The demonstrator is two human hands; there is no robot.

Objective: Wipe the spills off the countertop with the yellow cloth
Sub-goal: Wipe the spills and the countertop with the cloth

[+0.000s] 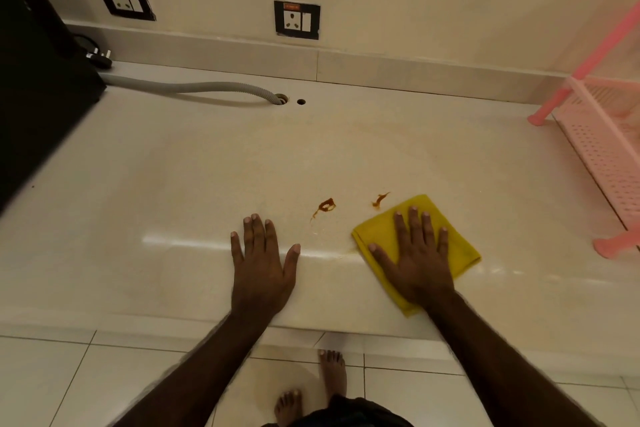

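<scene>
A folded yellow cloth [464, 248] lies flat on the cream countertop [173, 184] near its front edge. My right hand [415, 253] rests palm-down on the cloth, fingers spread. Two brown spills mark the counter: a ring-shaped spill [325, 206] between my hands, and a thin streak [380, 199] just beyond the cloth's far left corner. My left hand [261, 260] lies flat on the bare counter, to the left of the ring spill, holding nothing.
A pink plastic rack [602, 146] stands at the right. A black appliance [38, 87] fills the far left, with a grey corrugated hose [207, 87] running into a hole [282, 99]. Two wall sockets [297, 20] sit behind. Bare feet stand on the tiled floor below.
</scene>
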